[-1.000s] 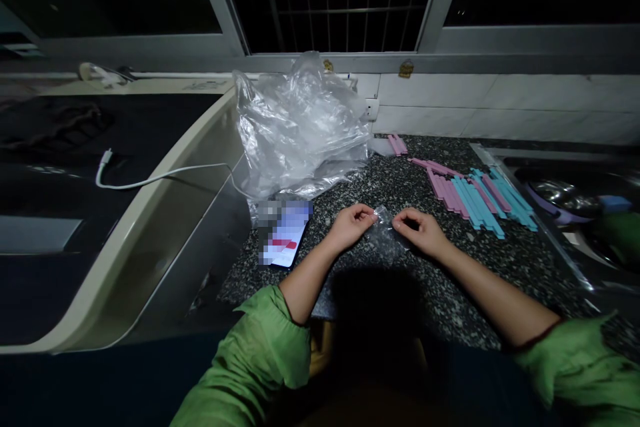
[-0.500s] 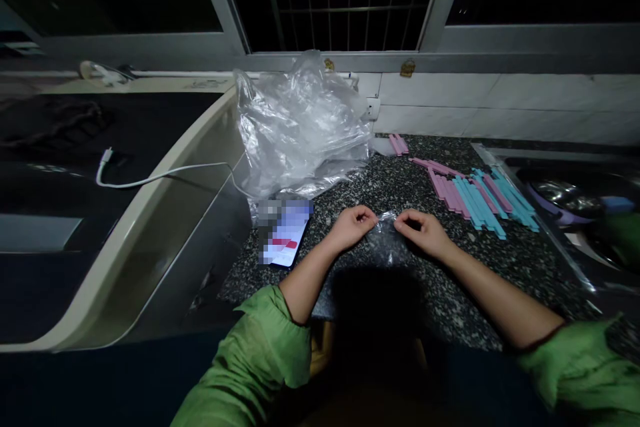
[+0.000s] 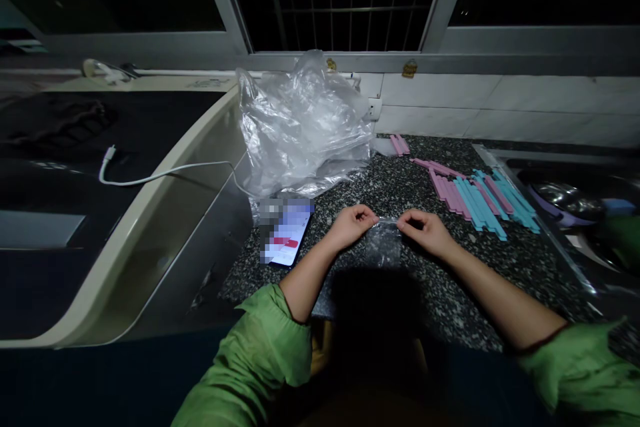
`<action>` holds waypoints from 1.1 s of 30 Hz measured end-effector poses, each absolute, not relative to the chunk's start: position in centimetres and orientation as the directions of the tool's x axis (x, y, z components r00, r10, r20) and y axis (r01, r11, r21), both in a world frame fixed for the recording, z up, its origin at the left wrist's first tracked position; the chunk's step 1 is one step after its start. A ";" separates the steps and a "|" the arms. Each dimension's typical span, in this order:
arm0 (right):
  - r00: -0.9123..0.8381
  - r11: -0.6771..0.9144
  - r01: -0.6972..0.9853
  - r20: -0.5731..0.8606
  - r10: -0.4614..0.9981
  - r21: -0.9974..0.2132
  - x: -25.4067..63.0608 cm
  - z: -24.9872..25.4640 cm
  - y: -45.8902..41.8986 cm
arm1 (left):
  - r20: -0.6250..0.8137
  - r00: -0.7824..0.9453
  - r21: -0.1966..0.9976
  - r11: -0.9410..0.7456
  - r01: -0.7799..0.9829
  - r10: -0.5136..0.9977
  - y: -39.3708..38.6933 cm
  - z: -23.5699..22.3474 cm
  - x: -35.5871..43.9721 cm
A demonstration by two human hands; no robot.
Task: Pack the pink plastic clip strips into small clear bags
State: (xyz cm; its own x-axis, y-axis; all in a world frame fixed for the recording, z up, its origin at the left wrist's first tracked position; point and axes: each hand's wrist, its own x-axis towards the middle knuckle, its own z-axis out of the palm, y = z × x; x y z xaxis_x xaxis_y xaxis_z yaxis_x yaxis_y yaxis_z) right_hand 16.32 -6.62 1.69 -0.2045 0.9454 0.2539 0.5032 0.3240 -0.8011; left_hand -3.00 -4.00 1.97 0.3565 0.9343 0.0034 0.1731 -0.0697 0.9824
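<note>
While the left hand pinches one end of a small clear plastic bag, the right hand pinches the other, near the front edge of the table.

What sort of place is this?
Probably a home kitchen, though the light is dim: a speckled counter, tiled wall behind it, and at right what looks like a metal-rimmed sink with a shiny bowl in it.
</note>
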 end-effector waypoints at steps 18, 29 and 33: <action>-0.197 0.361 0.531 0.302 0.933 -0.766 16.2 1.5 -6.5 | 0.081 0.392 0.985 -0.134 0.110 0.916 -4.0 1.4 -2.7; -0.220 0.399 0.536 0.333 0.917 -0.744 16.0 1.3 -6.7 | 0.116 0.394 0.980 -0.169 0.103 0.912 -4.0 1.2 -2.5; -0.222 0.397 0.540 0.330 0.918 -0.742 15.9 1.4 -6.7 | 0.117 0.377 0.981 -0.166 0.101 0.919 -4.1 1.4 -2.5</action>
